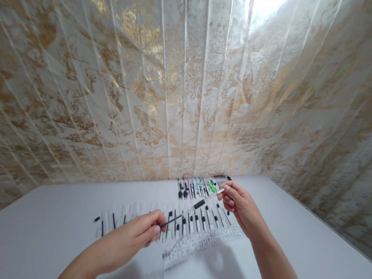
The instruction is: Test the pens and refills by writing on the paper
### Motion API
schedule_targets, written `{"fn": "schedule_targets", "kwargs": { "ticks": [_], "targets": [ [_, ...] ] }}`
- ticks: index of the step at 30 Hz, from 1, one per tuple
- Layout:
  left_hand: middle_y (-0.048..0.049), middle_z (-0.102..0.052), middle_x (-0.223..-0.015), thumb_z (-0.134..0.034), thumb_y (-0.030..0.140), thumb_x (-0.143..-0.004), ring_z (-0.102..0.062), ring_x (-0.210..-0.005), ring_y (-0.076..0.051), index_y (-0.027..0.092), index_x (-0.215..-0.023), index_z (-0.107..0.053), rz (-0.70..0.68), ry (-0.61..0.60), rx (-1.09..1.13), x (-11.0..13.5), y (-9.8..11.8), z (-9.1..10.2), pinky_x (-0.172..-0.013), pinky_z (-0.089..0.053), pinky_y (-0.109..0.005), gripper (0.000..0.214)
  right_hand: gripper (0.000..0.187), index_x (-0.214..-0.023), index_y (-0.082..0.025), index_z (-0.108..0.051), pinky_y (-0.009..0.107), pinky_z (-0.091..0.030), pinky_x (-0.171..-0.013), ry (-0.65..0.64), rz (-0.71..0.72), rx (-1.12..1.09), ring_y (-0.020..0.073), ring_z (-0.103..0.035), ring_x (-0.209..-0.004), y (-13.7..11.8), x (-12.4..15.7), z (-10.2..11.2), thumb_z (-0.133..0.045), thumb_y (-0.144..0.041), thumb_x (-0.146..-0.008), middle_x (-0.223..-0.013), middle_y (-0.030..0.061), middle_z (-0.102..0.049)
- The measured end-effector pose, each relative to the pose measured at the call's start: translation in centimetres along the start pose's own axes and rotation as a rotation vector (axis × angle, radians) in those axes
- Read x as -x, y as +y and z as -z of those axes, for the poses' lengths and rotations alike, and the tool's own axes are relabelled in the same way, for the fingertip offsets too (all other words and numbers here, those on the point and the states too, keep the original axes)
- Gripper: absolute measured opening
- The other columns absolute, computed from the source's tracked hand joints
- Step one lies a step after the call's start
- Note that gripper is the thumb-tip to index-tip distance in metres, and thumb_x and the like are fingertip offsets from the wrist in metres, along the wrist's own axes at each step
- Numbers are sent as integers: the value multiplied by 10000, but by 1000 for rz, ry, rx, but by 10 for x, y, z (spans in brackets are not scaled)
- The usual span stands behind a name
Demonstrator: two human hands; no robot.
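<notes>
My left hand is closed, pinching a thin dark pen refill that points up and to the right. My right hand is also closed and grips a clear pen barrel with a black grip section, tilted down to the left. The refill's tip and the barrel's lower end are near each other but look apart. Beneath both hands lies a row of pen parts: clear tubes, dark refills and small black caps. At its left end is a loose black cap.
Behind the row lies a cluster of pens, some coloured, with a bright green one. A sheet of paper covered partly with small marks lies in front on the white table. A gold-patterned curtain hangs behind.
</notes>
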State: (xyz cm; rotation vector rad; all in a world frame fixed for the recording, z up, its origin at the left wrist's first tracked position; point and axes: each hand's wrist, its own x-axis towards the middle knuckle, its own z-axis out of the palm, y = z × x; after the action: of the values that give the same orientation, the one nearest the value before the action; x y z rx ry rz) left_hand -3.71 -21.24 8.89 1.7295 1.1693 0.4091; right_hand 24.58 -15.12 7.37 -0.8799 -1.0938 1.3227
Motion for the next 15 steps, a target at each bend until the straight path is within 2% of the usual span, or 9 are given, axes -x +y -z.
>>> {"fn": "schedule_targets", "kwargs": {
  "ticks": [4,7,9,11,13,15],
  "targets": [
    [60,-426,-713,-357,441,-949,-385,-642,-125,214,-981,-530,-33,63,48,-4,0,-1,-641,-350,-258,287,201,-800,-172,-617,213,-199,-458,-228,-95,197,67,-292,-486,3,7,-8,-707,-343,-748,-662,18,-680],
    [22,-576,-788,-352,472,-945,-513,-661,-141,209,-1120,-480,-62,154,169,-7,2,-1,-690,-411,-296,341,171,-788,-176,-626,219,-209,-462,-374,-165,284,77,-341,-498,13,10,-21,-724,-302,-725,-679,17,-696],
    [-56,-653,-989,-369,500,-934,-615,-846,-193,210,-1193,-440,-52,231,245,-7,4,2,-796,-441,-347,395,165,-786,-182,-631,221,-209,-465,-387,-175,265,80,-349,-500,20,9,-27,-730,-298,-722,-677,10,-694],
    [-116,-629,-1180,-396,530,-917,-601,-1064,-242,212,-1238,-410,-48,314,308,-5,6,7,-904,-426,-387,452,175,-788,-186,-631,224,-195,-467,-359,-175,191,76,-337,-490,25,8,-30,-734,-312,-723,-667,1,-682],
    [-137,-591,-1271,-439,525,-898,-558,-1166,-260,211,-1273,-375,-87,377,358,-2,6,13,-960,-405,-406,493,198,-787,-186,-627,230,-174,-468,-313,-179,94,66,-293,-470,26,7,-29,-742,-331,-717,-660,-8,-666],
    [-137,-570,-1311,-477,478,-889,-542,-1195,-259,217,-1307,-337,-140,364,389,-1,6,16,-996,-384,-419,512,221,-786,-184,-623,232,-164,-470,-269,-178,39,60,-255,-462,25,6,-27,-754,-342,-707,-663,-11,-659]
  ]
}}
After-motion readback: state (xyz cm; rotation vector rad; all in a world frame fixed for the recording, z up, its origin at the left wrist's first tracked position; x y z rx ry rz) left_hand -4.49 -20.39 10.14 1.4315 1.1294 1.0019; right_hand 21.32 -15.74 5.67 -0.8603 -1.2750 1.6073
